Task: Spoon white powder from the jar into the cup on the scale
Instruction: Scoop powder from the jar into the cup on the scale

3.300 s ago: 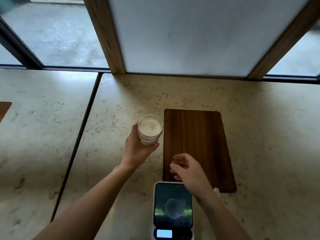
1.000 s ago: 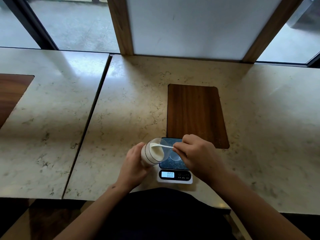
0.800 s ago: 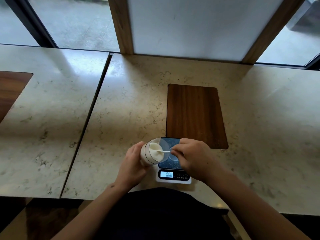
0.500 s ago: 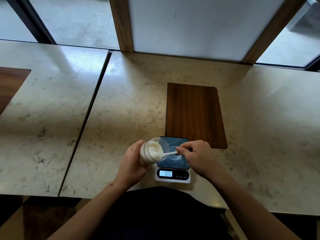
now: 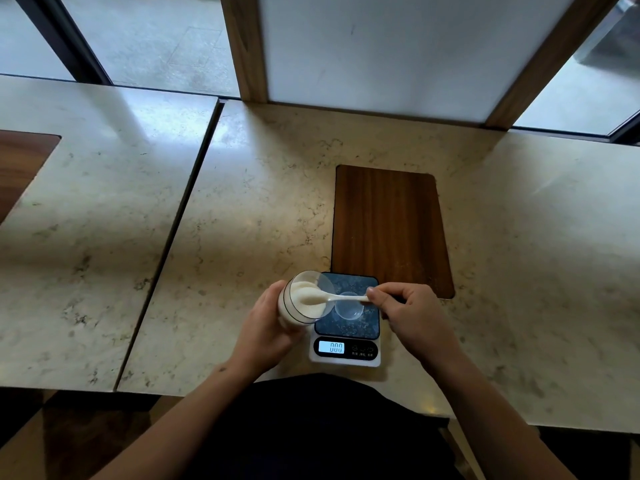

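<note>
My left hand [image 5: 266, 327] grips a clear glass jar [image 5: 304, 301] of white powder, tilted with its mouth toward the right, just left of the scale. My right hand [image 5: 408, 311] pinches the handle of a white plastic spoon [image 5: 341, 299], whose bowl lies in the powder at the jar's mouth. A small clear cup [image 5: 349, 308] stands on the dark platform of the digital scale [image 5: 346, 355], below the spoon handle, and looks empty. The scale's lit display reads 000.
A dark wooden board [image 5: 389, 226] lies flat on the marble counter [image 5: 263, 209] just behind the scale. A seam splits the counter at the left, with another wooden inlay [image 5: 20, 161] at the far left edge. Windows and a white panel stand behind.
Earlier the jar stood upright farther back; my left hand has brought it, tilted, beside the scale. My right hand has drawn the spoon bowl back toward the jar's mouth.
</note>
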